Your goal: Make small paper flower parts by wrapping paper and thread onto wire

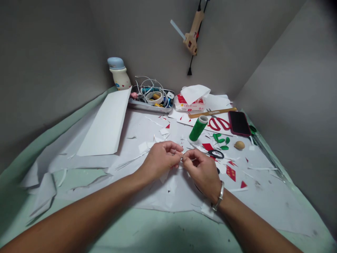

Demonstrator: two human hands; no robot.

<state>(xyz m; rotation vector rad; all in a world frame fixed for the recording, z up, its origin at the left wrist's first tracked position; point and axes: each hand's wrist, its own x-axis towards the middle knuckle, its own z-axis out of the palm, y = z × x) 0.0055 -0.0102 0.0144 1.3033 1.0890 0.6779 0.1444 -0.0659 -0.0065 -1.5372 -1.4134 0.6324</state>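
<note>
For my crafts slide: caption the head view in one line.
Left hand and right hand pinch something small above paper scraps, near a green thread spool and red scissors.

I'm seeing white paper (168, 196) covering the pale green table (137, 232), with red scissors (219, 123) and a phone (239, 123) lying far right.

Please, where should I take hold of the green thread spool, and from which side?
Probably around the middle of the green thread spool, coming from the near side, with thumb and fingers on opposite sides. It seems to stand on end, so its round body is free. The right hand is close on that side, and the red-handled scissors lie beyond it.
</note>
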